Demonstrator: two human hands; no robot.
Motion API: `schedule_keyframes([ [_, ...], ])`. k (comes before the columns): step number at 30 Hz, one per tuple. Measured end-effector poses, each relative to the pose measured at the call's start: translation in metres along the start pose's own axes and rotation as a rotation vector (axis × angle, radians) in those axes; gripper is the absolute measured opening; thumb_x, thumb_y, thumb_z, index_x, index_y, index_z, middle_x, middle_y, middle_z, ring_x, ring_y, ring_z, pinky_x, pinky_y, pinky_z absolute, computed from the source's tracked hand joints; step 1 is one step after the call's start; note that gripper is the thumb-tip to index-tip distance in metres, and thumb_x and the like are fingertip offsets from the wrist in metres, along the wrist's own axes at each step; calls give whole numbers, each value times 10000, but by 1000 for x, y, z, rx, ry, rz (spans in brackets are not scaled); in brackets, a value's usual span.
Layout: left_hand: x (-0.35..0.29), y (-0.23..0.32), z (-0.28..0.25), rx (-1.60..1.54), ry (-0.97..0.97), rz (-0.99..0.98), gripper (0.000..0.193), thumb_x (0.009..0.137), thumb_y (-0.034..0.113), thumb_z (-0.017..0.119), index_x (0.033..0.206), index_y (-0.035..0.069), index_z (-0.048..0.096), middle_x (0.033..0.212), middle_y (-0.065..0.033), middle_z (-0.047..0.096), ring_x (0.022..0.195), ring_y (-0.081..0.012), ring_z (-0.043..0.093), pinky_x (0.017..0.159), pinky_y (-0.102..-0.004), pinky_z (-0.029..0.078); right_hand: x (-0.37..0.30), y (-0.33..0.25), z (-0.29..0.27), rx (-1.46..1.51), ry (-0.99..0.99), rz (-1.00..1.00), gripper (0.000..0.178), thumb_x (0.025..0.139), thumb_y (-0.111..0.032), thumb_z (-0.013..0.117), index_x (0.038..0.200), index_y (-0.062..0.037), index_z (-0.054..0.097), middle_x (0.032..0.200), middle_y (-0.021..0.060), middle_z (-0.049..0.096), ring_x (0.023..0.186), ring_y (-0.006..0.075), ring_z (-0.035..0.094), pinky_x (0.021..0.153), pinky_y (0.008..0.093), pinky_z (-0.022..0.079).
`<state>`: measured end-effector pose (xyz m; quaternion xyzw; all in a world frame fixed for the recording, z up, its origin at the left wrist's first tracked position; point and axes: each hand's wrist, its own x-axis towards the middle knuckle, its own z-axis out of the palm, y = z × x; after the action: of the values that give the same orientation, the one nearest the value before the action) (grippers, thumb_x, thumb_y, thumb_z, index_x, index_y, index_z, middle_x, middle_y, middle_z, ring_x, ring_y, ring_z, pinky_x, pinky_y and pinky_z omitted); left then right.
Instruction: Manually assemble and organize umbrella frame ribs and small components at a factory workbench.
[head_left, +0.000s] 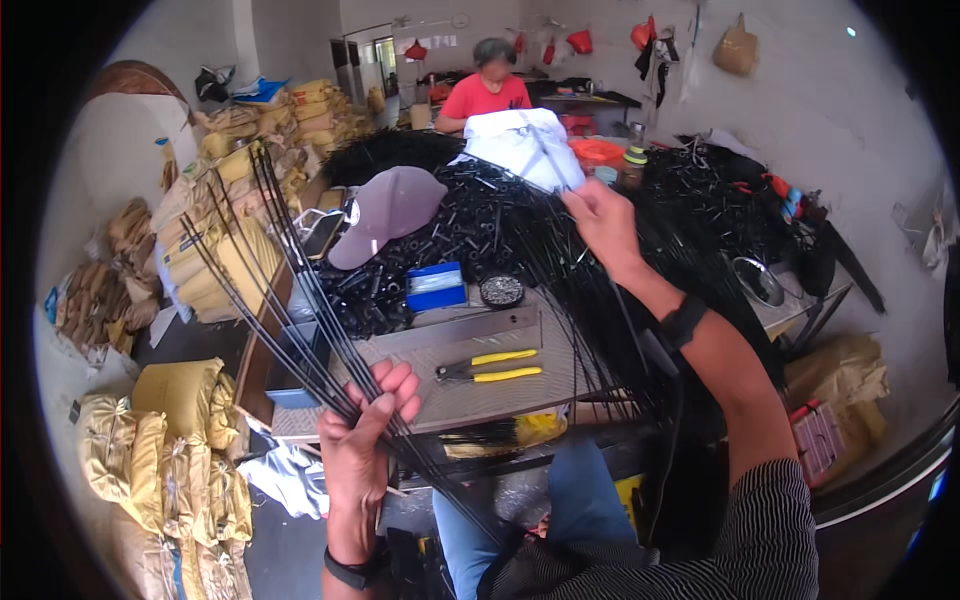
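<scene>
My left hand (370,405) is closed round a bundle of long thin black rods (300,270), which fan apart toward their upper ends. Their lower ends run down over my lap. My right hand (605,225) is raised over the far side of the table, fingers pinched on what looks like a thin black rod (515,174); its grip is partly hidden by the fingers. Beneath my right arm lies a large spread of similar black rods (570,290). Between my hands, yellow-handled pliers (495,367) and a metal ruler (460,330) rest on the table (400,420).
A blue box (437,287), a round dish of small metal parts (501,291) and a cap (388,215) sit beside heaped black tubular pieces (470,220). A co-worker in red (487,95) sits beyond a white bundle (520,145). Yellow sacks (175,430) are stacked at left.
</scene>
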<state>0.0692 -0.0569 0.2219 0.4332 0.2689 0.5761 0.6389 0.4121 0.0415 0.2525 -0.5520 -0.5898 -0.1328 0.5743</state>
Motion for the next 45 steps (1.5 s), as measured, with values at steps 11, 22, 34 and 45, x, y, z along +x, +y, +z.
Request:
schedule_keyframes([
  [11, 8, -19, 23, -18, -59, -111, 318, 826, -41, 530, 1136, -94, 483, 1070, -230, 575, 965, -290, 602, 823, -355, 514, -59, 116, -85, -747, -455, 293, 186, 745, -234, 662, 790, -66, 596, 783, 144, 630, 775, 333, 612, 687, 430, 487],
  [22, 25, -23, 33, -20, -63, -79, 320, 835, -22, 531, 1145, -87, 482, 1088, -213, 572, 984, -273, 593, 846, -352, 500, -53, 83, -82, -444, -356, 275, 152, 764, -196, 647, 842, -79, 590, 729, 72, 621, 700, 216, 617, 622, 341, 485],
  [34, 23, -26, 52, -82, -124, -123, 301, 851, -41, 498, 1148, -84, 479, 1106, -211, 563, 990, -262, 590, 857, -340, 498, -192, -114, -6, 978, -956, 520, 246, 920, -243, 482, 1010, -15, 500, 912, 79, 625, 634, 143, 593, 534, 279, 465],
  [45, 5, 14, -14, 999, -1, 228, 495, 644, 190, 790, 1019, -51, 575, 726, -71, 623, 636, -114, 577, 556, -239, 461, -143, -159, -32, 1100, -1078, 807, 229, 925, -218, 479, 984, -5, 541, 596, 3, 492, 430, 21, 376, 388, 170, 276],
])
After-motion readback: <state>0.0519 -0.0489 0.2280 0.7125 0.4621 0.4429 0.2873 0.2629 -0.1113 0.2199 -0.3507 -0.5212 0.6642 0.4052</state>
